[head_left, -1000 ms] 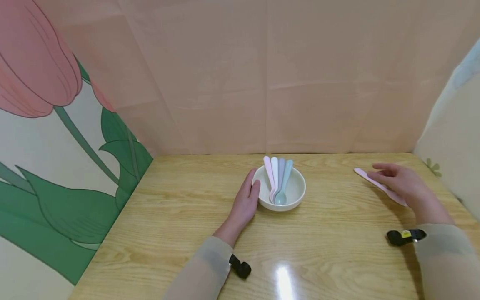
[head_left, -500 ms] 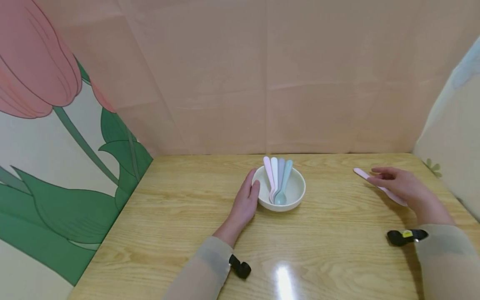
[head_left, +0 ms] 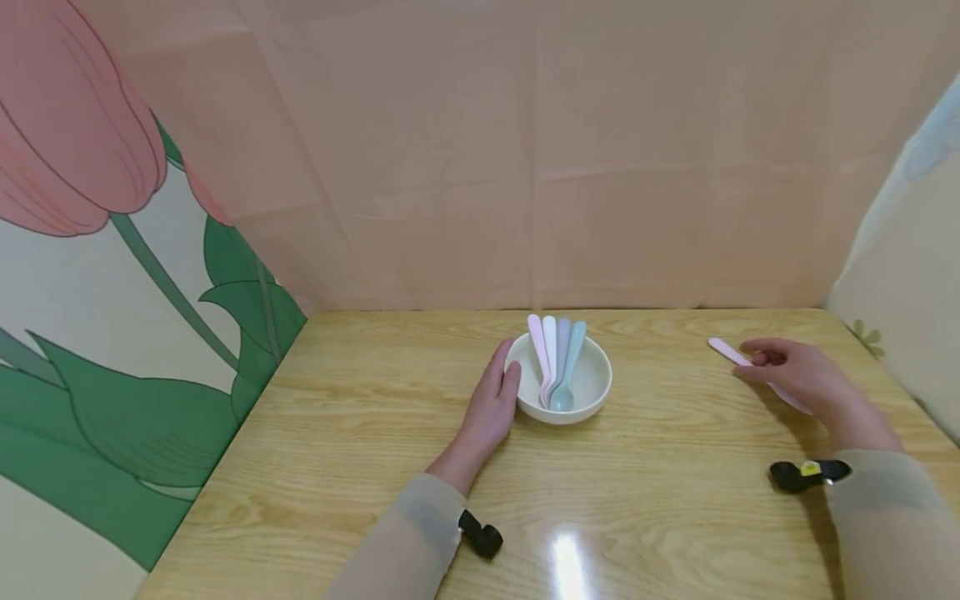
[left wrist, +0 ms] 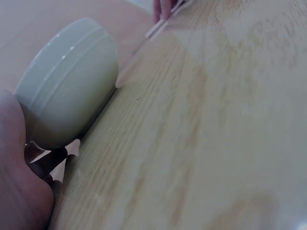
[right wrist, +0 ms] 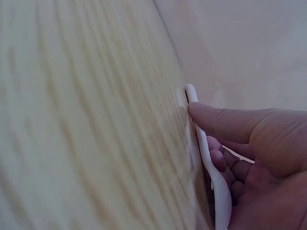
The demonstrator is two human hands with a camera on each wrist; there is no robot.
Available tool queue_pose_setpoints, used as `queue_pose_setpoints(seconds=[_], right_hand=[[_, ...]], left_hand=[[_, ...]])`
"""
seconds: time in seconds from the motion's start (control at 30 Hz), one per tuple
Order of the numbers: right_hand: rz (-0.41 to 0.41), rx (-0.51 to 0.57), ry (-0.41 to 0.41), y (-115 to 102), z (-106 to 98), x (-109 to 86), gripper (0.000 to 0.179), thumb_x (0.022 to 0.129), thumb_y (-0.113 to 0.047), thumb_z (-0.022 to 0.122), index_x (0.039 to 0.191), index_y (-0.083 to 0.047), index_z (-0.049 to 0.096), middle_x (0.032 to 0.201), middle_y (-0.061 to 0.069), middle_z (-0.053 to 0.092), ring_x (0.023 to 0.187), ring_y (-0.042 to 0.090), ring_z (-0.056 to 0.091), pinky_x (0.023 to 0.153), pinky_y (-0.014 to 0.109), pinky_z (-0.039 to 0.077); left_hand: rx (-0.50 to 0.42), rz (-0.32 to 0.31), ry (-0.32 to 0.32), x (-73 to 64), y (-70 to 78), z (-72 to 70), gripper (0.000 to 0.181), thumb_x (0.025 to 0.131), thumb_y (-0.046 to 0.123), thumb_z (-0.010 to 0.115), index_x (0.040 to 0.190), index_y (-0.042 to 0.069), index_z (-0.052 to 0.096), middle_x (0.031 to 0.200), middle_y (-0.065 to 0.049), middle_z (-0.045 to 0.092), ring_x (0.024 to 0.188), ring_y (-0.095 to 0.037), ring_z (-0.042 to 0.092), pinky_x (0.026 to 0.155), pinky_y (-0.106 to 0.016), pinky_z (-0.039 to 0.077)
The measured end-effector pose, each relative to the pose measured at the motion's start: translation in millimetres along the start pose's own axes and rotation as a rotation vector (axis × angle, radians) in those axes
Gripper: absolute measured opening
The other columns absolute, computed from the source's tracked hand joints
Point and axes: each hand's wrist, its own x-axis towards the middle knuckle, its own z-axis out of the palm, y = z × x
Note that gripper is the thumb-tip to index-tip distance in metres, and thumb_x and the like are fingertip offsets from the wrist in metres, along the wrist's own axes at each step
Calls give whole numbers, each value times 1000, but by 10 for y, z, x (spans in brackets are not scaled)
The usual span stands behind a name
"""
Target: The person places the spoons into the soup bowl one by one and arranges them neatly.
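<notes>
A white bowl (head_left: 597, 379) stands on the table with several small pastel utensils leaning in it. Among them are a pink handle (head_left: 536, 332), a white handle (head_left: 551, 337) and a light blue spoon (head_left: 572, 354). My left hand (head_left: 491, 402) grips the bowl's left side, thumb near the rim and fingers along the outer wall. Far to the right, my right hand (head_left: 806, 377) pinches a pink spoon (head_left: 725, 348) by its handle, low at the tabletop. In the right wrist view the thumb lies against the spoon (right wrist: 206, 155); the palm partly hides its head in the head view.
The wooden table (head_left: 660, 500) runs back to a pinkish cloth backdrop (head_left: 450, 167). A panel with printed tulips (head_left: 112, 400) borders the left edge, and a pale panel (head_left: 915, 275) the right. Light glares near the front edge.
My right hand has lowered slightly, and its fingers have closed on the pink spoon's handle. The left hand and the bowl have stayed in place.
</notes>
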Motion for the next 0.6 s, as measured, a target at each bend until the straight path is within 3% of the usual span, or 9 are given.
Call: queue_pose_setpoints(seconds=[0.37,0.6], right_hand=[[-3,-34,2,-13,14,7,68,106,-45,75,147,8,61,115,16,67,97,29,57,82,34,40],[-5,-33,6,-75,-5,-18,64,105,-40,79,144,8,64,111,15,70,92,21,58,71,22,42]], left_hand=[[1,6,-2,3,-3,-10,58,121,50,34,177,37,25,179,11,29,164,-13,26,134,-43,24],[8,5,-2,18,-2,-24,58,121,47,34,177,36,25,180,11,29,165,-13,25,135,-43,23]])
